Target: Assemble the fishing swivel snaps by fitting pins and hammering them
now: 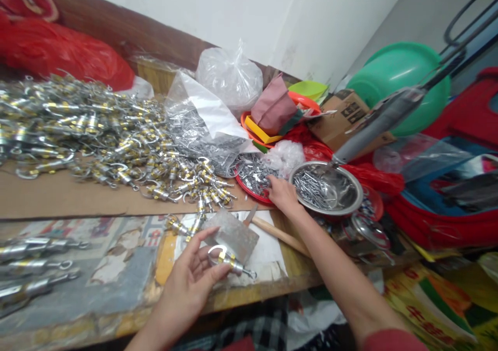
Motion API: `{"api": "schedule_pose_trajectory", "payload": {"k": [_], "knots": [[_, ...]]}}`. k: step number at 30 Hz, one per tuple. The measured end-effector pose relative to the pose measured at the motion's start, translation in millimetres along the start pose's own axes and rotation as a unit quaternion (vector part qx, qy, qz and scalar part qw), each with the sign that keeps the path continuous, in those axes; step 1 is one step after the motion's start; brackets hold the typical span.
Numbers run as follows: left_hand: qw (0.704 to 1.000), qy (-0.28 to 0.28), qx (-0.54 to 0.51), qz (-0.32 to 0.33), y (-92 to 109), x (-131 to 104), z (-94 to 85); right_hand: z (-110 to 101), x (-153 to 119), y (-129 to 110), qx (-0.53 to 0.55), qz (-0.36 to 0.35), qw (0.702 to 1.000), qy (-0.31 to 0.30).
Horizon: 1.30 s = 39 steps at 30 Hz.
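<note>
My left hand (194, 270) holds a small metal hook fitting (229, 260) between thumb and fingers. It has an open hook at one end, a silver barrel with brass-coloured parts, and an eye at the other. My right hand (283, 194) reaches to a red dish (249, 189) heaped with small silver metal parts (252, 172); its fingers are bent together at the edge of the heap, and what they grip is too small to make out. Below the left hand's fitting lies a flat metal block (231, 237). Beside it rests a hammer with a wooden handle (280, 235).
Many similar hook fittings (128, 133) are piled on cardboard (46, 195) at left. Right of the dish stands a steel bowl (357, 198) of metal pins. A grey tube-like arm (377, 125) slants above it. Plastic bags (229, 76) and a green basin (412, 81) sit behind.
</note>
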<state>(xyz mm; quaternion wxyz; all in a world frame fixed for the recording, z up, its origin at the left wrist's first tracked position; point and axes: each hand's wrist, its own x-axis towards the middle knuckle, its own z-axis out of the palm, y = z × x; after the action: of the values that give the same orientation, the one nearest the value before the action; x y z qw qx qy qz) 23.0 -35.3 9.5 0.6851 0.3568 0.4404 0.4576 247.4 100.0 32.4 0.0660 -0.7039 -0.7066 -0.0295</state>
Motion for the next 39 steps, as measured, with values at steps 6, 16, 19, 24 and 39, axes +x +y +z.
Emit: {"api": "schedule_pose_trajectory", "payload": {"k": [6, 16, 19, 24, 39], "knots": [[0.999, 0.005, -0.034, 0.024, -8.1, 5.6, 2.4, 11.8, 25.6, -2.7, -0.042, -0.029, 0.997, -0.061], [0.995, 0.098, -0.002, -0.002, -8.7, 7.4, -2.6, 9.5, 14.3, 21.6, 0.103, -0.009, 0.995, -0.009], [0.995, 0.098, 0.005, -0.007, -6.3, 6.6, -3.7, 2.6, -9.6, 9.0, 0.186, -0.029, 0.982, 0.027], [0.993, 0.116, -0.014, -0.009, -7.9, 7.8, -3.8, -13.1, -78.7, -36.3, 0.345, -0.15, 0.926, 0.045], [0.995, 0.085, -0.059, -0.011, -5.9, 8.1, -1.4, -22.8, -100.3, -61.9, 0.279, -0.275, 0.919, -0.04]]}}
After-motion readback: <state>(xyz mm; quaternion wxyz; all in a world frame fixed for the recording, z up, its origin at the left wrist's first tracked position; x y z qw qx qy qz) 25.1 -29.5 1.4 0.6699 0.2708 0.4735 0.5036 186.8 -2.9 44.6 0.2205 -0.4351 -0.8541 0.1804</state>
